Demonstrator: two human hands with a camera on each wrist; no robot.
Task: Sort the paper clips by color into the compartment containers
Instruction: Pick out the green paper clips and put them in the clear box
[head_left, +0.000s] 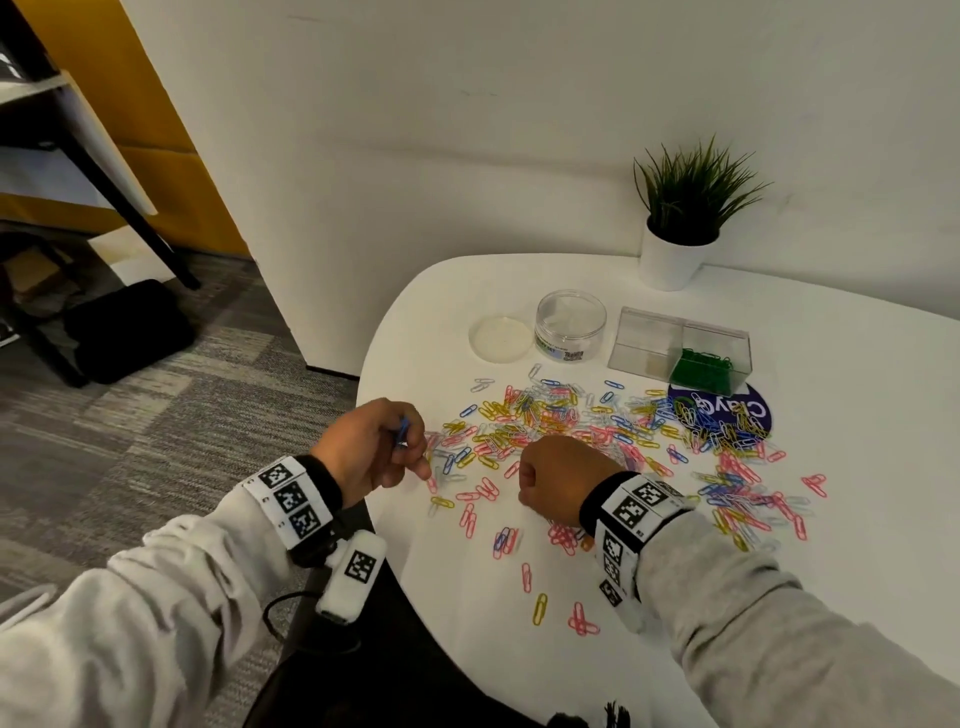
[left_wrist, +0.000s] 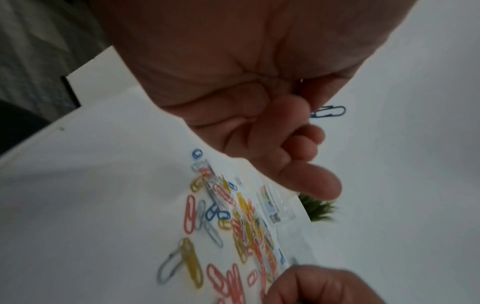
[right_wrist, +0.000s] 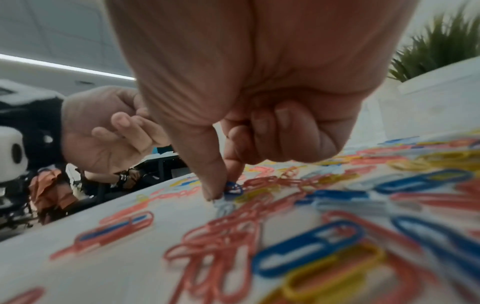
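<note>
Potted plant (head_left: 680, 218), round jar (head_left: 570, 327), lid (head_left: 500, 339) behind clip pile (head_left: 597, 431).

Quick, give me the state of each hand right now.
Left hand: closed, holding blue paper clips above the table edge.
Right hand: closed, thumb and forefinger pinching a blue clip in the pile.

soft, even indoor light with faint shadows; wide-angle bending at the edges; both wrist views blurred, the nearest paper clips (right_wrist: 309, 250) smeared.
</note>
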